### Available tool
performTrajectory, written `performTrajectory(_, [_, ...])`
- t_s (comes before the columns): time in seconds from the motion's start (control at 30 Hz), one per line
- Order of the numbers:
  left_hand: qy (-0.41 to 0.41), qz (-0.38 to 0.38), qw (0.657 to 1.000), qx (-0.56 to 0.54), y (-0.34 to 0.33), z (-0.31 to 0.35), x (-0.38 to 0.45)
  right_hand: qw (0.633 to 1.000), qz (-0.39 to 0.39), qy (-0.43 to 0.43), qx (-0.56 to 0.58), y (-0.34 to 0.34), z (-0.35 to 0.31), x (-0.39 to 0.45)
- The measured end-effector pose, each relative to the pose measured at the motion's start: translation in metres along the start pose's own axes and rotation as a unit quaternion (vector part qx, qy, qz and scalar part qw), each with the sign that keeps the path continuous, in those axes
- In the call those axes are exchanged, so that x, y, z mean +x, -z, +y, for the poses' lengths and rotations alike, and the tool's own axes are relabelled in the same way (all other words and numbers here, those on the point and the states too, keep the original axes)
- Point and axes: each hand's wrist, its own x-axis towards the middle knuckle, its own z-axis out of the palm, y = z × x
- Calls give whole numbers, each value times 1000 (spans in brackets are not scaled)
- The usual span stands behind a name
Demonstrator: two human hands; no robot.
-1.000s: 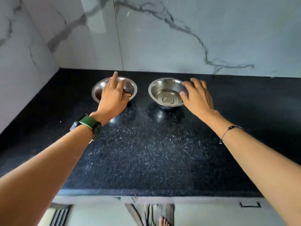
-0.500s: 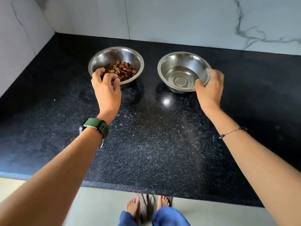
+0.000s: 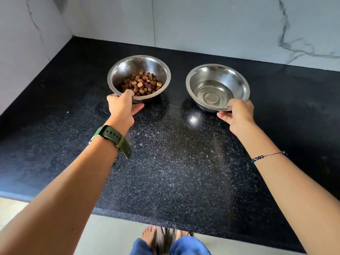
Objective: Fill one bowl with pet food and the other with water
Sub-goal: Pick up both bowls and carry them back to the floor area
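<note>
Two steel bowls stand side by side on the black speckled counter [image 3: 165, 162]. The left bowl [image 3: 121, 70] holds brown pet food pieces [image 3: 141, 84]. Clear water [image 3: 211, 91] lies in the bottom of the right bowl [image 3: 237, 80]. My left hand [image 3: 122, 107], with a green watch on its wrist, grips the left bowl's near rim, thumb over the edge. The near rim of the right bowl is pinched by my right hand [image 3: 237, 113], thumb on top and fingers under.
Marble-look walls [image 3: 202, 24] close the counter at the back and the left, forming a corner at the far left. The counter's front edge [image 3: 147, 217] runs below my arms. Bare feet and blue trouser legs [image 3: 169, 243] show on the pale floor.
The view has tilted down and pulled back. Both hands have slid from beside the bowls to their near rims and closed on them.
</note>
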Motion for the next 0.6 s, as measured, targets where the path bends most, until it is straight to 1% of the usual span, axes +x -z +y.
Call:
performTrajectory(0.03, [26, -17, 999, -35, -1, 2, -2, 1000, -5, -2, 13, -1, -1, -1])
performTrajectory(0.1, [53, -32, 995, -84, -2, 6, -5, 999, -11, -3, 31, -1, -2, -3])
performTrajectory(0.3, [52, -32, 992, -109, 13, 5, -29, 1000, -22, 8, 6, -3, -5, -18])
performTrajectory(0.4, [38, -22, 990, -131, 36, 3, -45, 999, -47, 16, -21, -6, -5, -31])
performTrajectory(0.6, [-44, 21, 987, -155, 109, 10, -76, 987, -142, 19, -73, -26, 0, -68])
